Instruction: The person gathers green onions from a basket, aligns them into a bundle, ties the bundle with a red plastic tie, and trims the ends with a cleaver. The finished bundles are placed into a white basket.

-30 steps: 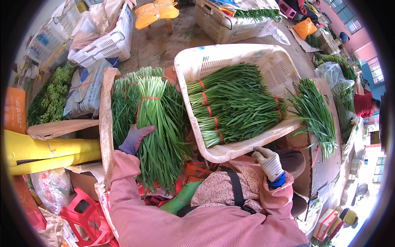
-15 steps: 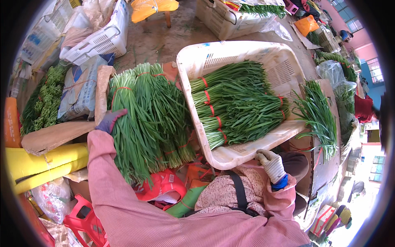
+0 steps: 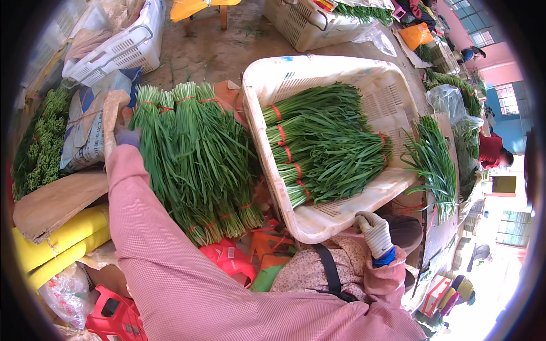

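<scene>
Green chive bundles (image 3: 190, 150) lie along the left edge of the white crate (image 3: 315, 230); left hand (image 3: 128, 137) beside them, right hand (image 3: 375, 233) bent near its rim, either grip's hold unclear. Keep banded ends level.

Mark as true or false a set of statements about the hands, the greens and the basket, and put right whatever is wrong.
1. The left hand is inside the white basket. False: it is outside it, at the left side of the outer bundles of greens.
2. The right hand is close to the basket's near rim. True.
3. The bundles in the basket are tied with blue bands. False: their bands are red.
4. A separate bunch of greens lies outside the basket, on its right. True.
5. Both hands are bare. False: the left is in a purplish glove, the right in a pale striped one.
</scene>
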The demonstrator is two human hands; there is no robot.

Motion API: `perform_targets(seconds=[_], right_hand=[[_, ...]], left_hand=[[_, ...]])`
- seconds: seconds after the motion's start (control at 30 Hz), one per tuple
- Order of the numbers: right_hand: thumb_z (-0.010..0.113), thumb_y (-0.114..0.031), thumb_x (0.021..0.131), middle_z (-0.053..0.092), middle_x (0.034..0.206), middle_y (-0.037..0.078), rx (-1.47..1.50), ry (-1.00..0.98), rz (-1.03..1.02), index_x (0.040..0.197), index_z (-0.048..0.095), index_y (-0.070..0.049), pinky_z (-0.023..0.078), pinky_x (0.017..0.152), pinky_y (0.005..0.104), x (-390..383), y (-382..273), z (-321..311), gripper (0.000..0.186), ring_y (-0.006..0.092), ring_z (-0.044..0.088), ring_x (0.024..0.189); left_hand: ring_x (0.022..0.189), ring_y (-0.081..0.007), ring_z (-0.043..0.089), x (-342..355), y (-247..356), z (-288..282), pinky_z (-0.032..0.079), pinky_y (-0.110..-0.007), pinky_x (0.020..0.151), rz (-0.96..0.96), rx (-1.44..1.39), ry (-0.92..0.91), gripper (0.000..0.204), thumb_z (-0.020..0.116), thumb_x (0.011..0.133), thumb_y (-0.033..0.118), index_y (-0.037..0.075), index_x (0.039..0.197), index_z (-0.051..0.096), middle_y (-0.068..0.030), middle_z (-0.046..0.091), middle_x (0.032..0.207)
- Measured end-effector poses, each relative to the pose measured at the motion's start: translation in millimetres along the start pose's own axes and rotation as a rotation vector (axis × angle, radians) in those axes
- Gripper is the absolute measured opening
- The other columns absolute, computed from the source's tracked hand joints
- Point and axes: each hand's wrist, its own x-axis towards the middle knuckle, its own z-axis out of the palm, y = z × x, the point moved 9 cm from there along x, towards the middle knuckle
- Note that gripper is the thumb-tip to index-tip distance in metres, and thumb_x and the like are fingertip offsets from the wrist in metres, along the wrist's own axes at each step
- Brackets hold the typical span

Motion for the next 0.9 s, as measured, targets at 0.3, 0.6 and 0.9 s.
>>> perform_targets(seconds=[0.3, 0.6, 0.9], right_hand=[[0.061, -0.008, 0.096, 0.070, 0.083, 0.007, 0.104, 0.001, -0.010, 0.113, 0.068, 0.006, 0.053, 0.066, 0.0242, -4, 1, 2, 0.024, 0.0109, 0.063, 0.070], [0.065, -0.010, 0.093, 0.072, 0.088, 0.007, 0.003, 0.043, -0.136, 0.112, 0.071, 0.003, 0.054, 0.067, 0.0251, -12, -1, -9, 0.024, 0.0099, 0.064, 0.072], [0.068, -0.013, 0.093, 0.073, 0.092, 0.008, 0.384, 0.214, -0.213, 0.116, 0.071, -0.003, 0.056, 0.074, 0.0256, -43, 38, -91, 0.025, 0.0125, 0.068, 0.078]], left_hand=[[0.147, -0.0393, 0.024, -190, 2, 36, 0.023, -0.051, 0.120, 0.113, 0.627, -0.433, 0.100, 0.070, 0.079, 0.043, 0.014, 0.159, 0.018, -0.0175, 0.027, 0.160], [0.113, -0.0403, 0.058, -311, 68, -22, 0.049, -0.048, 0.094, 0.290, 0.468, -0.725, 0.071, 0.066, 0.084, 0.049, 0.007, 0.139, 0.048, -0.0219, 0.056, 0.122], [0.083, -0.0235, 0.058, -370, 407, -108, 0.050, -0.034, 0.078, 0.913, -0.293, -0.598, 0.045, 0.068, 0.086, 0.003, 0.001, 0.129, 0.056, -0.0111, 0.057, 0.100]])
